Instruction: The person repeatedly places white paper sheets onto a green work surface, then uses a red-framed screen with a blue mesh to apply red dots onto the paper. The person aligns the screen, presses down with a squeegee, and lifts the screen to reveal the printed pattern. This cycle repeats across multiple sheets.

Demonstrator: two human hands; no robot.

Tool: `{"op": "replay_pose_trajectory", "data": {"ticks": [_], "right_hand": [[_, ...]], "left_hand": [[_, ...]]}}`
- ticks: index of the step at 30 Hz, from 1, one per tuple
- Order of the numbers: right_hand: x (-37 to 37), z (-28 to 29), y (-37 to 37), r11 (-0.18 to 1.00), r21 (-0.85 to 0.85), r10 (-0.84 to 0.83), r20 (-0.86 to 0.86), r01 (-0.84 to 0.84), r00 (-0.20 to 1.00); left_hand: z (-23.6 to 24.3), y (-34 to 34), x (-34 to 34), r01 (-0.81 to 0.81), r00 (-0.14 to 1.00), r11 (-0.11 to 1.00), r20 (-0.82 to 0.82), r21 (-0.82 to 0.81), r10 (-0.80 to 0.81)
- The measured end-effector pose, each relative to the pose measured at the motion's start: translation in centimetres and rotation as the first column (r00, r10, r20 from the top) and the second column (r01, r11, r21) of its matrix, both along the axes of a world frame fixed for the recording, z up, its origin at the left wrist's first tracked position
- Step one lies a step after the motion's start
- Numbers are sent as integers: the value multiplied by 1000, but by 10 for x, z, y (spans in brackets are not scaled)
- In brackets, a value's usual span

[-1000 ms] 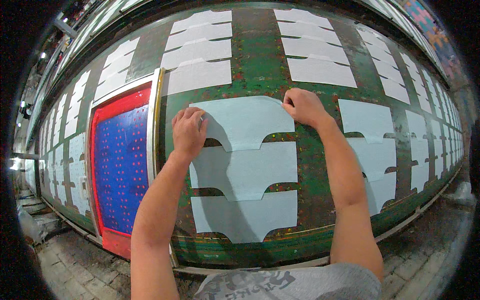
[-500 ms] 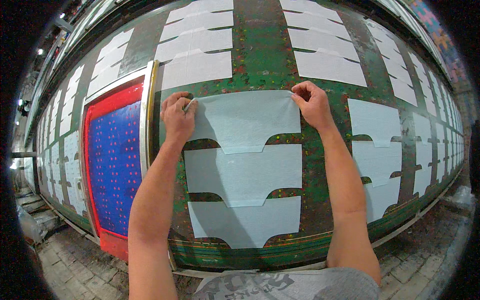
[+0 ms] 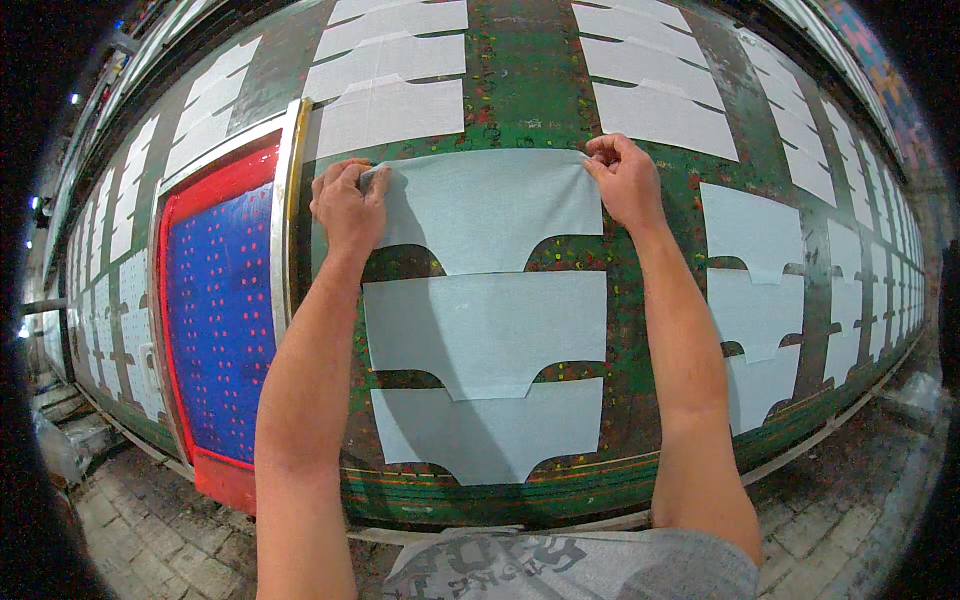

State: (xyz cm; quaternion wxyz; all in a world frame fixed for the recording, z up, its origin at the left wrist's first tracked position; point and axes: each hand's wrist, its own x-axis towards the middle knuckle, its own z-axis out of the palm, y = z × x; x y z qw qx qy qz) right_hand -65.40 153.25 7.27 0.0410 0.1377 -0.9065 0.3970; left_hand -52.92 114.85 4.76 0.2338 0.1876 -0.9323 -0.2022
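Observation:
A light blue cut fabric piece [image 3: 490,205] lies stretched between my two hands on the long green table. My left hand [image 3: 350,205] pinches its far left corner, and my right hand [image 3: 625,182] pinches the far right corner between thumb and fingers. Small creases run from the right pinch into the cloth. Its narrow near end meets a second blue fabric piece [image 3: 490,325] of the same shape. Closest to me sits a third blue piece [image 3: 490,430], whose far edge touches the narrow end of the second. A shadow falls across all three.
Left of my left forearm stands a framed printing screen [image 3: 225,330] with blue mesh and red borders. White fabric pieces [image 3: 390,115] lie in rows along the far side of the stained green table [image 3: 520,85]. More blue pieces [image 3: 755,300] lie to the right. Paving [image 3: 800,510] borders the table.
Both hands have shifted slightly away from me in the picture, still pinching the far corners. The blue piece between them looks stretched a little farther; the whole view has tilted slightly.

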Motion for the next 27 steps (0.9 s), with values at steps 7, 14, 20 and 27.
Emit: {"op": "replay_pose_trajectory", "data": {"ticks": [7, 14, 20, 27], "right_hand": [[-3, -1, -5, 997, 58, -52, -23, 53, 998], [13, 2, 6, 997, -79, -4, -57, 0, 998], [101, 28, 43, 899, 274, 364, -34, -342, 931], [125, 50, 39, 796, 441, 397, 138, -415, 907]], "left_hand": [[4, 4, -6, -85, 995, 996, 46, 17, 84], [10, -2, -3, -56, 998, 973, 53, 226, 46], [10, 5, 74, 271, 960, 962, -63, -28, -272], [25, 25, 148, 393, 915, 920, 97, 14, -392]]}}
